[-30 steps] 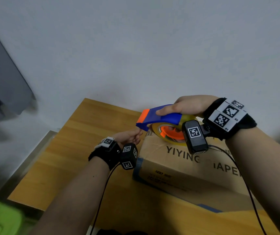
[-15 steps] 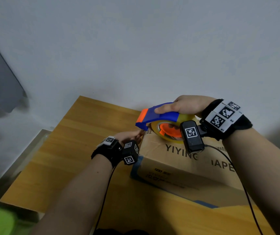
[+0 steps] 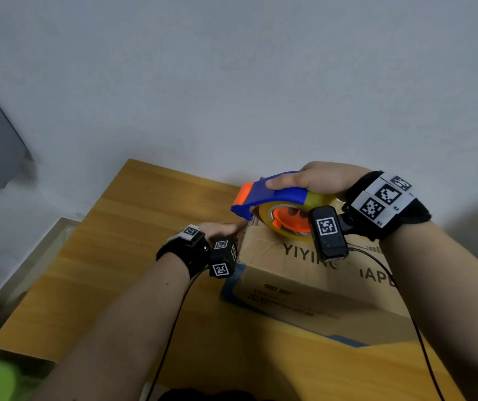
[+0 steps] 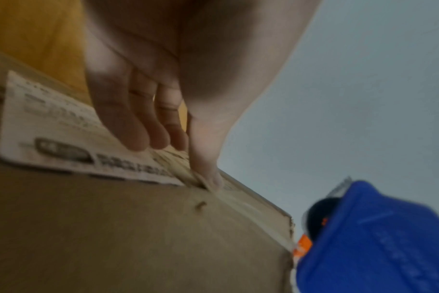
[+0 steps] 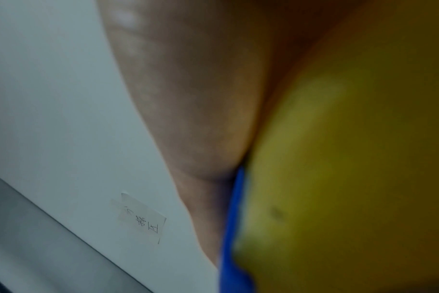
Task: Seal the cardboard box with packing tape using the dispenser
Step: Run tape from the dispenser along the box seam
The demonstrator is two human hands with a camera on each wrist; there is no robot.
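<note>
Right hand (image 3: pixel 315 178) grips the tape dispenser (image 3: pixel 272 198) at the box (image 3: pixel 313 273) edge, left hand (image 4: pixel 163 111) presses flat fingers on the side, probably anchoring the tape end.

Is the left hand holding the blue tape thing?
No, the right hand grips the dispenser; the left hand presses the cardboard box.
</note>
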